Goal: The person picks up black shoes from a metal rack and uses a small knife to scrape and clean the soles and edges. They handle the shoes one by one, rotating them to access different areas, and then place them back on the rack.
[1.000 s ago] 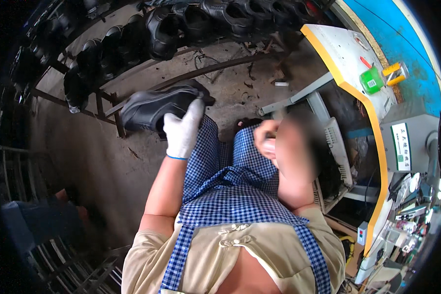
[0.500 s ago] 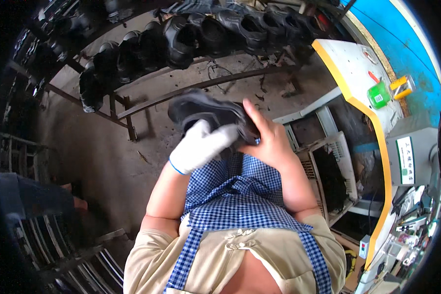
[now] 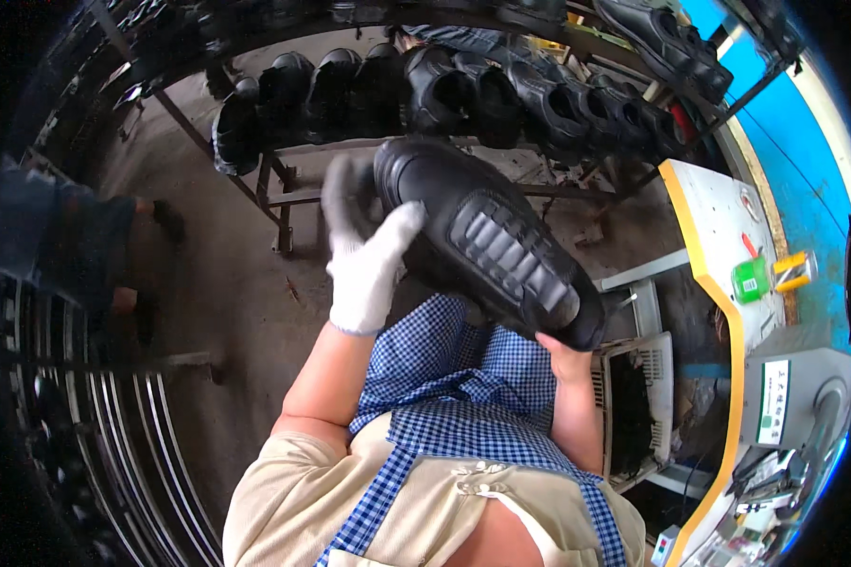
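A black leather shoe (image 3: 444, 203) is held up in front of my lap, slanting from a broad rounded end at upper left to a narrower end at lower right. A ribbed, padded panel faces up on it. My left hand (image 3: 364, 265), in a white glove with greyed fingers, grips the rounded end; its thumb lies on the shoe's near side, and its other fingers, partly blurred, are at the far edge. My bare right hand (image 3: 567, 359) holds the lower right end from below, most of its fingers hidden under the shoe.
A metal rack (image 3: 284, 203) ahead carries a row of black shoes (image 3: 435, 94). On my right stands a yellow-edged white table (image 3: 700, 222) with a green container (image 3: 750, 281) and a grey machine (image 3: 799, 397). Below it is a white crate (image 3: 660, 397). Another person's legs (image 3: 76, 236) are at left.
The shoe has been turned so its ribbed panel faces up. My right hand has slid down to its lower right end, while my left hand has moved up. The other person's legs have shifted.
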Action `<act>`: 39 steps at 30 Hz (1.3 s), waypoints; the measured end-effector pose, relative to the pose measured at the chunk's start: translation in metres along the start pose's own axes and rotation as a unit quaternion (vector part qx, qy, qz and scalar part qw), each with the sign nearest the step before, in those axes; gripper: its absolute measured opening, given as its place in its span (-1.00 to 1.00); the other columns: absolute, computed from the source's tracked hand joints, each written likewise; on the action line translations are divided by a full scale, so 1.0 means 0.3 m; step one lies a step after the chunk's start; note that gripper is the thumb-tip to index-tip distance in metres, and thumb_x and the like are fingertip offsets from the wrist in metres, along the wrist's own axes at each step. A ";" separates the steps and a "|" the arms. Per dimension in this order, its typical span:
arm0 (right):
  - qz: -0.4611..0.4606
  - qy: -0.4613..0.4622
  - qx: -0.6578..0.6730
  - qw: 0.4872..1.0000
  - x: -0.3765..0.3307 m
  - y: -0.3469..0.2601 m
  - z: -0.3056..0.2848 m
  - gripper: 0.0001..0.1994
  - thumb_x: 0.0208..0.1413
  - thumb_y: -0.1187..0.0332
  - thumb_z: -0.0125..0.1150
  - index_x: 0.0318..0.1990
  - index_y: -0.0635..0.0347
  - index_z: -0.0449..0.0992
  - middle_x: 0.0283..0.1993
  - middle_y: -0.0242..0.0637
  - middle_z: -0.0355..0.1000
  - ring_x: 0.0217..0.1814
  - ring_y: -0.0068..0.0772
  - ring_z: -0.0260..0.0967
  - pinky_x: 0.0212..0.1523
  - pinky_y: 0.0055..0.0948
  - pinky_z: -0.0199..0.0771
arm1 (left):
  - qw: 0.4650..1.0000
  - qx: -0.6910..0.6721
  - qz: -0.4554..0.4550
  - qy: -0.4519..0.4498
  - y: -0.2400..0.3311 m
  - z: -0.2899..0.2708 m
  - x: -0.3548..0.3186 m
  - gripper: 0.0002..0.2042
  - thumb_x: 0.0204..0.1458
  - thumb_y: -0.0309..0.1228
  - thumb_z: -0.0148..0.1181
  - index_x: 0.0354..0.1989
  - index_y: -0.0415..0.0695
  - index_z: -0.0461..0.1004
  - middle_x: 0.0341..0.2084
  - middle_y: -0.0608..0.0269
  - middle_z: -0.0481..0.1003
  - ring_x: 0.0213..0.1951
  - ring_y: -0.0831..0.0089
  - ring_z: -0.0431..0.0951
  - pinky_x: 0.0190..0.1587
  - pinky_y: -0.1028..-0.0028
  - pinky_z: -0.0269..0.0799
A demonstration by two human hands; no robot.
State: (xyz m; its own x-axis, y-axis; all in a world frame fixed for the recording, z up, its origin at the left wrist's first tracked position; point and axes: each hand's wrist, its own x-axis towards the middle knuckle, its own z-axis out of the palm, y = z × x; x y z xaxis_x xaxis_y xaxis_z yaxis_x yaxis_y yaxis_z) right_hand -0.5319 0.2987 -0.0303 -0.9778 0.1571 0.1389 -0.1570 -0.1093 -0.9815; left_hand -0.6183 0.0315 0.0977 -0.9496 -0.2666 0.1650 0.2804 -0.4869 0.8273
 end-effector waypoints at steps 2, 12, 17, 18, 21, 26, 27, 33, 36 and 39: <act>-0.078 -0.051 -0.065 0.994 -0.031 0.044 -0.002 -0.01 -0.22 0.52 0.52 0.37 0.17 -0.03 0.37 -0.14 0.09 0.41 -0.21 0.10 0.34 -0.16 0.22 | 0.988 -0.098 -0.119 0.005 -0.052 -0.044 0.042 -0.39 -0.03 -0.49 0.33 0.23 -0.26 0.24 0.03 0.09 0.42 0.05 0.35 0.44 0.11 0.39 0.39; -0.030 0.005 -0.212 0.977 0.003 -0.028 -0.028 -0.75 0.03 0.59 0.31 -0.09 0.33 0.55 -0.30 -0.31 0.53 -0.29 -0.59 0.49 -0.30 -0.59 0.46 | 0.979 0.117 -0.047 -0.158 0.003 -0.017 -0.001 -0.42 -0.18 -0.48 0.46 0.08 -0.26 0.39 -0.08 0.17 0.49 -0.02 0.40 0.49 0.11 0.41 0.40; -0.342 -0.104 -0.315 0.879 0.129 -0.385 0.137 -0.69 -0.11 0.63 0.34 -0.14 0.21 0.61 -0.35 -0.31 0.47 -0.43 -0.57 0.47 -0.47 -0.58 0.47 | 0.926 0.127 -0.110 -0.337 0.012 0.008 0.012 -0.45 -0.20 -0.37 0.49 0.02 -0.28 0.47 -0.09 0.13 0.53 -0.03 0.38 0.52 0.10 0.39 0.40; -0.381 -0.129 -0.325 0.856 0.157 -0.437 0.163 -0.65 -0.18 0.62 0.36 -0.13 0.18 0.61 -0.34 -0.31 0.46 -0.47 -0.52 0.47 -0.50 -0.55 0.48 | 0.910 0.127 -0.126 -0.374 0.020 0.025 0.019 -0.44 -0.24 -0.38 0.50 0.00 -0.28 0.48 -0.10 0.13 0.54 -0.04 0.38 0.52 0.10 0.38 0.40; -0.431 -0.206 -0.411 0.776 0.202 -0.538 0.186 -0.64 -0.21 0.51 0.38 -0.14 0.09 0.61 -0.29 -0.39 0.47 -0.47 -0.44 0.49 -0.53 -0.52 0.52 | 0.864 0.156 -0.151 -0.455 0.051 0.053 0.033 -0.43 -0.33 -0.37 0.53 -0.05 -0.28 0.52 -0.15 0.13 0.56 -0.09 0.35 0.55 0.08 0.36 0.41; -0.461 -0.270 -0.497 0.684 0.194 -0.595 0.171 -0.85 -0.08 0.41 0.28 -0.30 0.15 0.58 -0.34 -0.41 0.43 -0.50 -0.51 0.44 -0.58 -0.53 0.47 | 0.781 0.265 -0.042 -0.564 0.037 0.068 0.065 -0.47 -0.25 -0.25 0.51 -0.09 -0.26 0.53 -0.25 0.10 0.58 -0.18 0.31 0.59 -0.06 0.39 0.47; -0.458 -0.285 -0.516 0.666 0.183 -0.606 0.170 -0.86 -0.08 0.40 0.27 -0.31 0.16 0.57 -0.36 -0.42 0.41 -0.52 -0.51 0.42 -0.58 -0.52 0.47 | 0.758 0.275 -0.028 -0.590 0.031 0.073 0.062 -0.48 -0.22 -0.21 0.49 -0.09 -0.25 0.53 -0.27 0.10 0.59 -0.20 0.29 0.61 -0.08 0.39 0.47; -0.342 -0.408 -0.602 0.594 0.136 -0.659 0.189 -0.90 -0.11 0.43 0.22 -0.47 0.19 0.41 -0.43 -0.35 0.23 -0.49 -0.46 0.39 -0.60 -0.46 0.39 | 0.717 0.296 0.000 -0.631 -0.026 0.109 0.023 -0.51 -0.27 -0.20 0.49 -0.16 -0.20 0.55 -0.35 0.07 0.57 -0.28 0.15 0.59 -0.19 0.33 0.47; -0.322 -0.419 -0.625 0.574 0.126 -0.636 0.192 -0.83 -0.18 0.38 0.28 -0.48 0.17 0.38 -0.41 -0.35 0.23 -0.47 -0.44 0.40 -0.58 -0.45 0.41 | 0.694 0.310 -0.014 -0.650 -0.047 0.113 0.019 -0.54 -0.26 -0.22 0.47 -0.18 -0.20 0.54 -0.37 0.07 0.56 -0.31 0.15 0.59 -0.23 0.32 0.46; -0.323 -0.414 -0.571 0.631 0.145 -0.604 0.175 -0.87 -0.17 0.40 0.23 -0.53 0.17 0.38 -0.44 -0.30 0.29 -0.53 -0.36 0.44 -0.57 -0.41 0.47 | 0.691 0.298 -0.017 -0.658 -0.051 0.113 0.020 -0.52 -0.21 -0.19 0.46 -0.13 -0.20 0.54 -0.34 0.06 0.57 -0.28 0.14 0.60 -0.19 0.34 0.48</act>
State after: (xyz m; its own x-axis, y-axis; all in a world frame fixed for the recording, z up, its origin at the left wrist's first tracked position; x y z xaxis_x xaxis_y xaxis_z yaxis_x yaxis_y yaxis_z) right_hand -0.5534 0.2738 0.1605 -0.5721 -0.8119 0.1161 -0.8202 0.5674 -0.0734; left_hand -0.6330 0.0654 0.1042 -0.3694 0.9153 0.1605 0.5192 0.0601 0.8525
